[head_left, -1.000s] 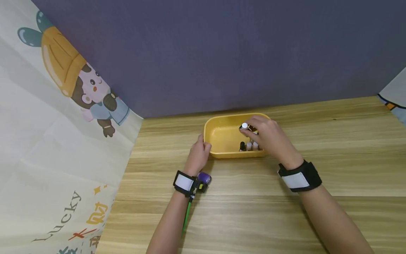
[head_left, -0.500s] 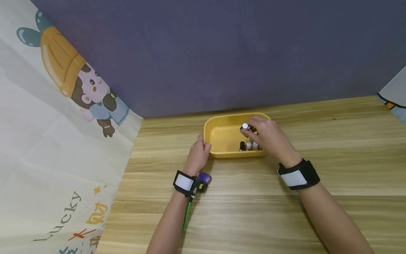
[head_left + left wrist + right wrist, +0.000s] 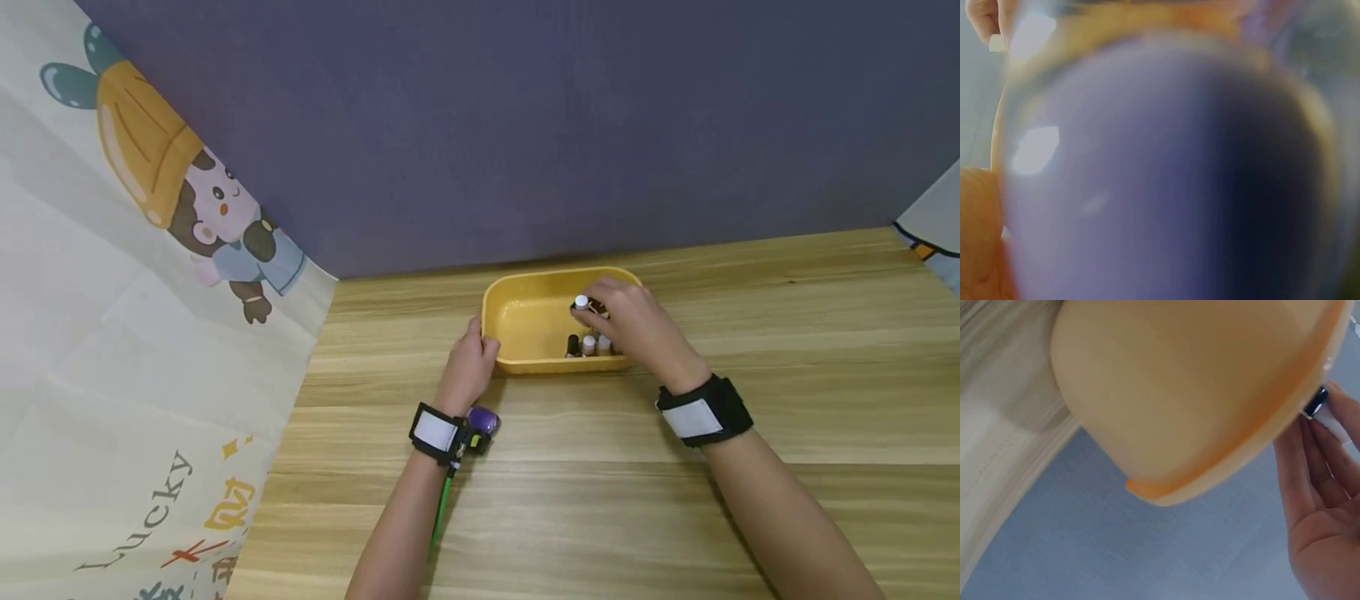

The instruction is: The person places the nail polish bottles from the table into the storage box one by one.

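A yellow tray (image 3: 525,364) sits on the wooden table near the back wall. Its left end is gripped by my left hand (image 3: 467,371), thumb at the rim. Over the tray's right half, my right hand (image 3: 637,321) pinches a small white-capped bottle (image 3: 581,302) between thumb and fingers. In the right wrist view part of that bottle (image 3: 1334,425) shows between the fingers, beyond the tray's outer wall (image 3: 1179,394). Along the tray's front wall stand a black-capped bottle (image 3: 573,345) and white-capped bottles (image 3: 588,345). My right hand hides the tray's right end.
A purple rounded object (image 3: 483,420) sits by the left wrist strap; a blurred purple shape (image 3: 1147,175) fills most of the left wrist view. A dark wall (image 3: 525,125) rises behind the tray. A printed cloth (image 3: 112,333) hangs at the left.
The white-capped bottle in my right hand has shifted very slightly right and down, and the right wrist has turned a little. My left hand and the tray stay put.
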Tool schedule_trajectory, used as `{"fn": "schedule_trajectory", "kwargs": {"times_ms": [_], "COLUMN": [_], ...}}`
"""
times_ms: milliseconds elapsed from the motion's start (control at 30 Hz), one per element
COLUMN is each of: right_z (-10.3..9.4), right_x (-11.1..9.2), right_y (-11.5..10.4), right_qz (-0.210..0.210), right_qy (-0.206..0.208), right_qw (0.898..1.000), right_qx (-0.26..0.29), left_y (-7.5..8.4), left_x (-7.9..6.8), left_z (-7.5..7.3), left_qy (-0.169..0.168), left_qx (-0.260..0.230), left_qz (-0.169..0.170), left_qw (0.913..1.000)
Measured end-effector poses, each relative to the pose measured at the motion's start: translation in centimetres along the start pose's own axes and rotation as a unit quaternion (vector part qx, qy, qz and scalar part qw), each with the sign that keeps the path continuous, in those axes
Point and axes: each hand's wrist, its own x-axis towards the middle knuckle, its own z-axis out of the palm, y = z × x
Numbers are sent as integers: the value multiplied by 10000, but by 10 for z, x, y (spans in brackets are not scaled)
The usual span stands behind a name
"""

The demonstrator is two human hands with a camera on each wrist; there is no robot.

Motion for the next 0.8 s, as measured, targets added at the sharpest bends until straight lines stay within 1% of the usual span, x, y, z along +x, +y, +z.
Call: {"fn": "schedule_trajectory", "kwargs": {"times_ms": [300,600,800], "right_z": [5,9,13], "right_x": [1,0,-1], "right_y": [4,9,12], "right_qz": [18,32,65], "right_qy": [-38,-58,-81], "right_qw": [9998,9981,9973], "right_qx": [-178,-619,-733], "left_y": [0,-1,-1], "left_x": [-1,0,1], "left_z": [0,0,0], "left_qy": [-26,-34,-79], "left_qx": [-21,-21,0], "left_qz": [-37,-34,-96], "left_qw": [10000,10000,9999]}}
